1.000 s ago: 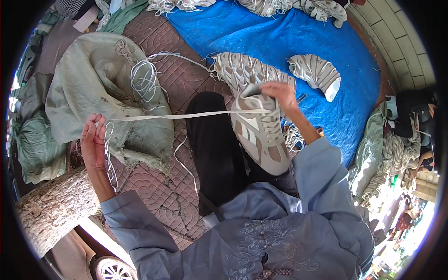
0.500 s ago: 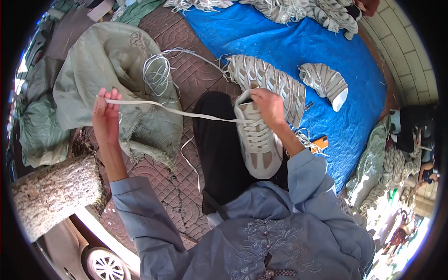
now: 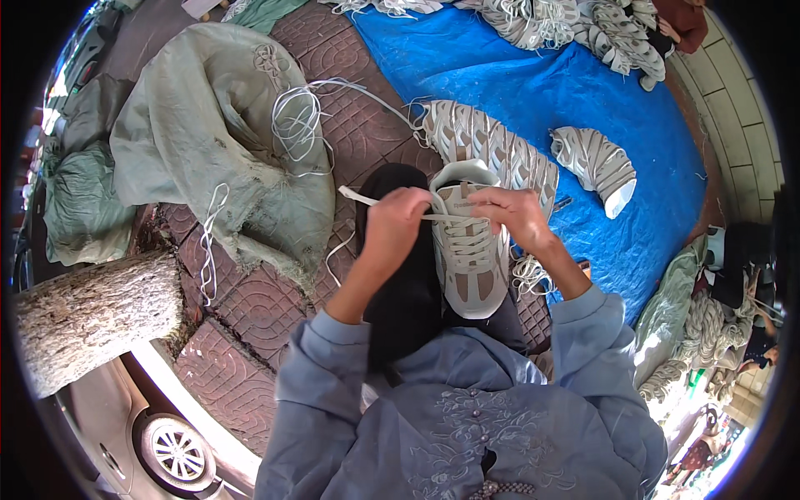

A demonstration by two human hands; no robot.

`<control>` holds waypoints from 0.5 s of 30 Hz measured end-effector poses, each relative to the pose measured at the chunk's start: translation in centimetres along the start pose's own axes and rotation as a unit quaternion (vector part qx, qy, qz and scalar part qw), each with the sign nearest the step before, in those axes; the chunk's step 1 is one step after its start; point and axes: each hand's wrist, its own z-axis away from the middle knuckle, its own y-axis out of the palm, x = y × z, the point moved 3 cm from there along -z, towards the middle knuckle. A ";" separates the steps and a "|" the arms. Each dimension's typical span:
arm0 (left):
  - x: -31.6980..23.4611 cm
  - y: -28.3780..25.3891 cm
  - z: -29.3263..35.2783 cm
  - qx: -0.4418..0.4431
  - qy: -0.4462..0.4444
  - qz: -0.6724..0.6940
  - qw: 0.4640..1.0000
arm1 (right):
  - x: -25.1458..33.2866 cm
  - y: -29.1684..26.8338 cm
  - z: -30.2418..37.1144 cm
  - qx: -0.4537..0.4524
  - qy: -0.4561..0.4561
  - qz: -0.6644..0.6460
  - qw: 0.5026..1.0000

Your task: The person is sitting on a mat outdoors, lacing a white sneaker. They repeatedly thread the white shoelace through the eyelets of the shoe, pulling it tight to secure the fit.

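Observation:
A beige and white sneaker [image 3: 472, 267] rests on my lap, toe toward me, its lower eyelets laced crosswise. My left hand [image 3: 395, 227] is closed on a flat cream shoelace [image 3: 358, 196] just left of the shoe's upper eyelets; the loose end sticks out past the hand. On the other side, my right hand [image 3: 515, 215] is closed with its fingertips at the upper eyelets and tongue, where the lace crosses. What those right fingertips pinch is partly hidden.
Nested sneaker uppers [image 3: 492, 150] and a shorter stack [image 3: 593, 162] lie on a blue tarp [image 3: 642, 117]. Left stands a grey-green sack [image 3: 192, 108] with a coil of white laces [image 3: 297, 125]. A tree trunk [image 3: 100, 321] and car wheel [image 3: 175, 454] are at lower left.
My left hand has come from far left, where it held the lace stretched out, to beside the shoe. The right hand has shifted from the shoe's collar down to the upper eyelets.

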 end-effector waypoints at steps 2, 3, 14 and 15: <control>0.2 1.5 0.9 0.016 -0.059 -0.011 0.998 | 0.2 1.1 -0.7 0.018 -0.044 0.032 0.998; 0.3 1.9 1.3 0.006 -0.051 -0.019 0.999 | 0.2 1.4 -1.0 0.023 -0.073 0.060 0.995; 0.1 3.9 3.7 0.022 -0.019 -0.160 0.987 | -1.0 2.8 0.0 0.087 0.022 0.031 0.995; 0.0 4.0 3.8 0.018 -0.011 -0.171 0.985 | -1.0 2.8 0.1 0.073 0.004 0.000 0.997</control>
